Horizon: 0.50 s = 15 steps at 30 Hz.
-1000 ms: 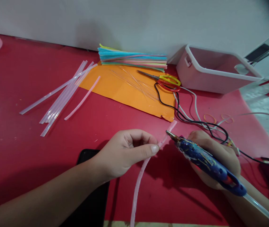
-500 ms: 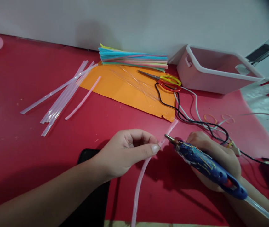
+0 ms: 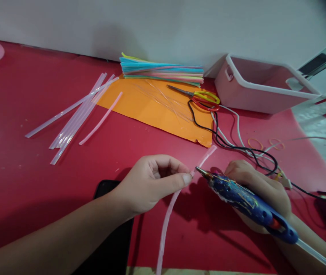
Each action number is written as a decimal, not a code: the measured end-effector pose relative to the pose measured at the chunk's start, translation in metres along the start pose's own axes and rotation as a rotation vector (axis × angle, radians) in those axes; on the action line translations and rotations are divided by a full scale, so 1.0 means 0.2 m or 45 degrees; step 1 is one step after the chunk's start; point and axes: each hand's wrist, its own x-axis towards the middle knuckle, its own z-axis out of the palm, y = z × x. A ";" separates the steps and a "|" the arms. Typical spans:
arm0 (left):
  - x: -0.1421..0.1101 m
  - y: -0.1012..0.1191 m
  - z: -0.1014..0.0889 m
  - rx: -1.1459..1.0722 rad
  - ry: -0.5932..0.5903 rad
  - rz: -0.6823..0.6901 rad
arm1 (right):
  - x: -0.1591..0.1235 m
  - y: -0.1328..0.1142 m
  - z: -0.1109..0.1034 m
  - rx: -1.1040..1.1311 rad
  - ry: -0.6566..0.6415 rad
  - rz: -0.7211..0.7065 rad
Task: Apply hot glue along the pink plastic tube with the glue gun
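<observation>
The table is red and a bit shiny, and it meets a pale gray wall at the back. By the wall sits a pink bin with a white rim, and left of it is a bundle of fuzzy sticks in blue, yellow, pink and green. An orange sheet lies in front of the bundle, with thin clear threads and a pair of scissors on it — 1 handle loop is yellow and 1 is red. To the left, some clear sticks lie in a crossed pile, with 1 loose pink stick just beside them. Black and white cords curl on the right, near 2 rubber bands. A flat black thing lies under the left arm. The left hand pinches a long pink strip between thumb and finger. The strip is in front of the orange sheet; its short end points up toward the sheet's corner, and its long end hangs down toward the near edge. The right hand is wrapped around a blue glue gun with a clear stick poking out the back. Compared with 1 second ago, the gun's tip is lower and farther left — it is now just beside the pinching fingertips. I can't tell if it touches the strip. The left hand and the table things look almost the same as before.
</observation>
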 end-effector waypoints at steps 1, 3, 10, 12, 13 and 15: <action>0.00 0.00 0.00 0.004 0.001 0.002 | 0.00 0.00 0.00 0.001 -0.008 0.009; 0.00 0.00 0.00 0.007 -0.002 0.003 | 0.00 0.00 -0.01 -0.002 -0.038 0.006; 0.00 -0.01 -0.01 0.063 -0.003 0.054 | 0.06 -0.03 0.01 -0.061 -0.013 -0.102; 0.00 -0.01 -0.01 0.124 0.046 0.089 | 0.05 -0.03 0.02 -0.057 0.004 -0.139; 0.00 -0.01 -0.01 0.153 0.069 0.108 | 0.04 -0.03 0.02 -0.054 0.029 -0.142; 0.00 -0.01 -0.01 0.192 0.114 0.144 | 0.02 -0.02 0.02 -0.051 0.087 -0.104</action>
